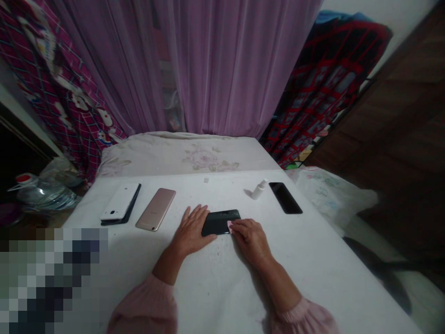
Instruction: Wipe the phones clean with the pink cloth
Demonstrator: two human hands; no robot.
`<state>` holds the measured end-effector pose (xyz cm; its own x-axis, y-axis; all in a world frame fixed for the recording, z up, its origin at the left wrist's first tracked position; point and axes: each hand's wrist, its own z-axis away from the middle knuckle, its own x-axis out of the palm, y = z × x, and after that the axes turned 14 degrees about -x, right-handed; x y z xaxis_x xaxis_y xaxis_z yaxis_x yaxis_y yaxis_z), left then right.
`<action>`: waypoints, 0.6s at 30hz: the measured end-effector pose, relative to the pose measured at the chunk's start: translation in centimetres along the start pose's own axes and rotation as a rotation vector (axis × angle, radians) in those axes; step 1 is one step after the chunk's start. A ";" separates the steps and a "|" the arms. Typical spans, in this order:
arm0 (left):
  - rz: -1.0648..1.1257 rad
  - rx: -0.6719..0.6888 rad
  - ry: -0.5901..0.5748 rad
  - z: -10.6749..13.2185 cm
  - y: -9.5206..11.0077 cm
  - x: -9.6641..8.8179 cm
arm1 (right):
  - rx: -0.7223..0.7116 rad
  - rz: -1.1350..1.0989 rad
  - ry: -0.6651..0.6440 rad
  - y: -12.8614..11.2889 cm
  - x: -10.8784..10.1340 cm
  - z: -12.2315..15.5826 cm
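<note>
A black smartphone [220,222] lies flat on the white table [215,297], its left end against my left hand [190,229], which rests with spread fingers and steadies it. My right hand [251,241] presses a small pink cloth [230,226] onto the phone's right end. Left of the hands lie a rose-gold smartphone [155,209] and a white smartphone [120,202] on a dark phone or case [132,204]. Beyond them stand a small white spray bottle [259,189] and a black smartphone [285,198].
A small white piece [206,180] lies near the table's far edge. Behind it is a floral-covered bed [181,155] and a purple curtain [215,69]. A plastic bottle [41,195] sits off the left edge, a white plastic bag [330,195] off the right; a pixelated patch covers the lower left.
</note>
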<state>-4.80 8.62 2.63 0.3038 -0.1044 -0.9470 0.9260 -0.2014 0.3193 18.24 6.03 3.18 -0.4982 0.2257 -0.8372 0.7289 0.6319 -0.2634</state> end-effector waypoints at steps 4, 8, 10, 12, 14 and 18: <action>0.009 0.006 0.003 0.0 0.0 0.0 | 0.048 0.039 0.000 1.6 -1.1 1.0; -0.005 -0.006 0.000 0.0 0.1 -0.1 | 0.036 0.044 0.000 1.0 -1.0 0.6; -0.012 -0.009 -0.005 0.0 0.2 -0.1 | 0.010 0.021 -0.002 -0.1 -0.3 0.0; -0.018 -0.010 -0.010 0.1 0.2 -0.2 | -0.025 -0.013 -0.013 -1.3 0.4 -0.8; -0.026 -0.013 -0.013 0.1 0.3 -0.3 | -0.054 -0.041 -0.027 -2.2 0.9 -1.3; -0.022 -0.006 -0.010 0.1 0.3 -0.4 | -0.047 -0.056 -0.057 -2.2 0.8 -1.3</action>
<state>-4.68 8.55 3.05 0.2811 -0.1093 -0.9535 0.9339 -0.1978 0.2980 15.63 5.74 3.68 -0.5089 0.1479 -0.8480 0.6772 0.6769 -0.2883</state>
